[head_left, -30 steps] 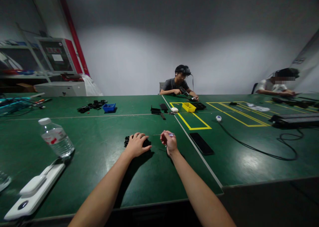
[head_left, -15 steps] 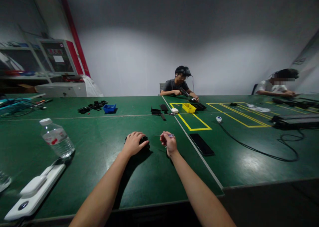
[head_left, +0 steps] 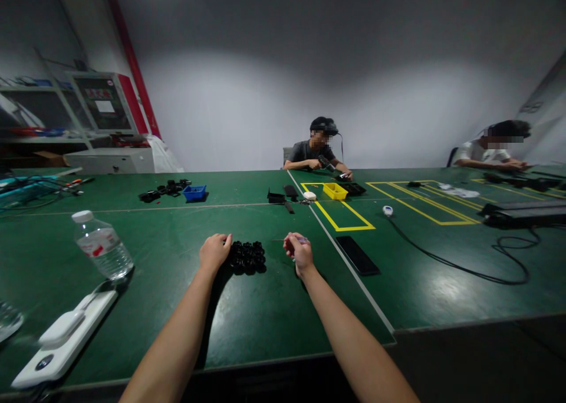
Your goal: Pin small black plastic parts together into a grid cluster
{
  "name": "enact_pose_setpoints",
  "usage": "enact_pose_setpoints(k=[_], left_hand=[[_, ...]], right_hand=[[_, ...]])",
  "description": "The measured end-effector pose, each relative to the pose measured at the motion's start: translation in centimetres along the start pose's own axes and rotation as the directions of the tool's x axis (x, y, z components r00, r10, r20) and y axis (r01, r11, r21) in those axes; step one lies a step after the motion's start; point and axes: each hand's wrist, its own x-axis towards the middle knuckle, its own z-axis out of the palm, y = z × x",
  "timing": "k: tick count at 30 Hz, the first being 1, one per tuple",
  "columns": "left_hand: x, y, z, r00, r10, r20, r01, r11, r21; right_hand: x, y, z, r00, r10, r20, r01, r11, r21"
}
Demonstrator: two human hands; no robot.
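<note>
Partly covered, partly cropped
Your right grip (head_left: 300, 256) hides part of the thin tool (head_left: 303, 239); the left edge crops a clear object (head_left: 9, 321), the bottom edge your forearms (head_left: 170, 332).

On the bench (head_left: 265, 326) the cluster of parts (head_left: 247, 258) sits between left grip (head_left: 214, 251) and right grip (head_left: 299, 254), the phone (head_left: 357, 255) to their right; I see the bottle (head_left: 104, 248) standing far left behind a flat device (head_left: 73, 347), one bin (head_left: 195, 194) back-left and another bin (head_left: 335, 192) beyond the right grip

One black cluster (head_left: 247, 257), one tool (head_left: 303, 240), two co-workers (head_left: 303, 150) (head_left: 469, 152), one blue bin (head_left: 195, 196), one yellow bin (head_left: 335, 195).
</note>
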Motion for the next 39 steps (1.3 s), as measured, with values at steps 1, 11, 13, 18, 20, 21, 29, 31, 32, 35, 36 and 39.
enact_pose_setpoints(k=[1,11,13,18,20,21,29,31,32,35,36,39], left_hand=[[0.0,0.0,0.0,1.0,-0.009,0.016,0.009,1.0,-0.003],[0.1,-0.3,0.2,0.993,-0.099,0.071,0.101,0.994,-0.03],[0.2,-0.4,0.3,0.994,-0.088,0.058,0.089,0.996,-0.03],[0.2,-0.5,0.5,0.993,-0.086,0.079,0.088,0.996,-0.033],[0.2,-0.5,0.5,0.991,-0.1,0.093,0.104,0.994,-0.036],[0.1,-0.5,0.4,0.989,-0.108,0.098,0.112,0.993,-0.04],[0.2,-0.6,0.1,0.977,-0.178,0.121,0.184,0.982,-0.043],[0.3,-0.6,0.1,0.974,-0.194,0.121,0.2,0.979,-0.042],[0.3,-0.7,0.1,0.973,-0.2,0.119,0.206,0.978,-0.043],[0.3,-0.7,0.2,0.973,-0.204,0.106,0.209,0.977,-0.047],[0.3,-0.8,0.3,0.974,-0.203,0.101,0.209,0.977,-0.048],[0.4,-0.8,0.4,0.975,-0.204,0.087,0.209,0.976,-0.056]], right_hand=[[0.0,0.0,0.0,1.0,-0.004,-0.004,0.004,1.0,-0.005],[1.2,0.2,-1.5,0.988,-0.031,-0.149,0.021,0.998,-0.067],[1.6,0.4,-2.0,0.977,-0.05,-0.205,0.031,0.995,-0.095],[2.3,1.5,-3.1,0.957,-0.086,-0.277,0.05,0.989,-0.138],[2.5,1.8,-3.2,0.953,-0.089,-0.289,0.049,0.988,-0.145],[2.6,2.0,-3.3,0.953,-0.091,-0.29,0.046,0.987,-0.156],[2.9,2.7,-3.4,0.959,-0.126,-0.252,0.039,0.946,-0.323],[2.8,2.7,-3.5,0.961,-0.123,-0.249,0.035,0.943,-0.33],[2.7,2.7,-3.6,0.961,-0.123,-0.246,0.036,0.943,-0.33],[2.5,2.6,-3.7,0.962,-0.132,-0.24,0.05,0.945,-0.322],[2.5,2.5,-3.7,0.962,-0.136,-0.237,0.055,0.946,-0.318],[2.4,2.5,-3.7,0.961,-0.152,-0.229,0.075,0.947,-0.313]])
